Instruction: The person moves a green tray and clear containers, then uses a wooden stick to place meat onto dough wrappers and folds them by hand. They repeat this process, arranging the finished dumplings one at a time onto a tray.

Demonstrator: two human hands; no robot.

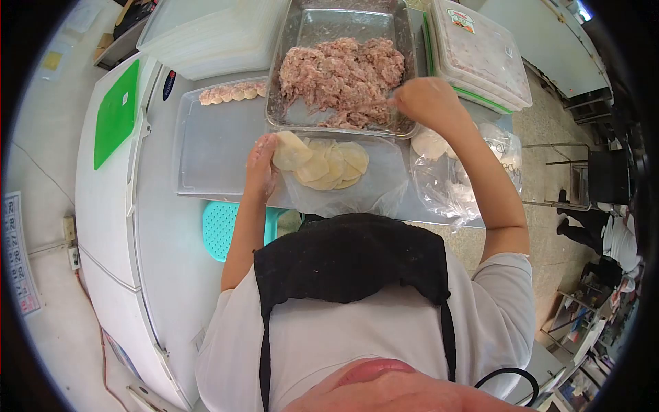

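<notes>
My left hand (262, 161) holds one pale round wrapper (291, 152) at its edge, beside a fanned pile of wrappers (331, 167) on a clear plastic sheet (384, 168). Over the right front rim of a metal tray (274, 89), my right hand (427, 100) is closed round a thin tool whose tip points into the pink minced meat (343, 72). Most of that tool is hidden. A row of filled dumplings (233, 93) lies along the back of a shallow plastic tray (220, 147) on the left.
Stacked translucent containers (213, 38) stand at the back left. A lidded box (480, 58) is at the back right, with plastic-wrapped wrapper stacks (449, 182) in front. A turquoise stool (222, 230) sits below the table's left side. Another person (621, 240) is far right.
</notes>
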